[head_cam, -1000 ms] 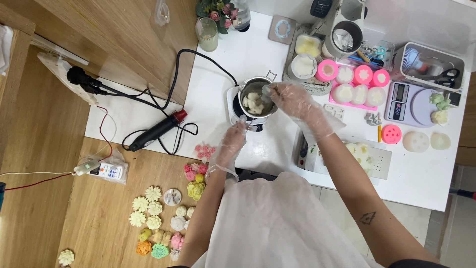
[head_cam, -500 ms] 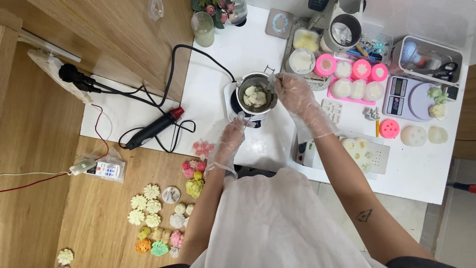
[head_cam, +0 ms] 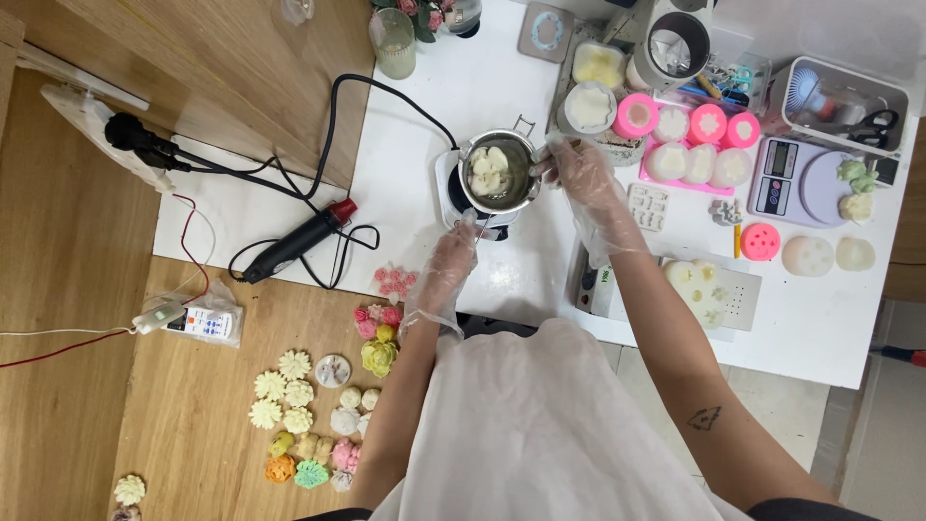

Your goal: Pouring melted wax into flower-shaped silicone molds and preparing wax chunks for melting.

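1. The small shiny steel melting pot (head_cam: 499,174) sits on a little white hotplate (head_cam: 451,198) near the middle of the white worktop (head_cam: 424,106), a bit toward the far edge. Inside are pale, lumpy cream-coloured chunks (head_cam: 488,167) that look waxy.
2. The left hand (head_cam: 457,253), in a thin crinkly clear plastic glove, is just on the near side of the pot, fingers curled around what looks like the pot's thin metal handle. The grip looks closed, but the handle is mostly hidden.
3. The right hand (head_cam: 577,164), gloved the same way, is right at the pot's right rim with fingers bent toward it. It may be pinching something small at the rim, but I honestly can't tell.
4. To the right of the pot: round pink silicone moulds (head_cam: 707,123) filled with white flower shapes, a small white digital kitchen scale (head_cam: 783,188) and a flat white box (head_cam: 733,299) at the near edge with pale moulded pieces on top.
5. To the left: a black heat gun with a red tip (head_cam: 294,243) lying near the worktop's left edge, black cable looping around it.
6. On the wooden floor (head_cam: 193,415) off the near-left corner there's a spread of cast flower shapes (head_cam: 289,405) in cream, pink, yellow, orange and green.
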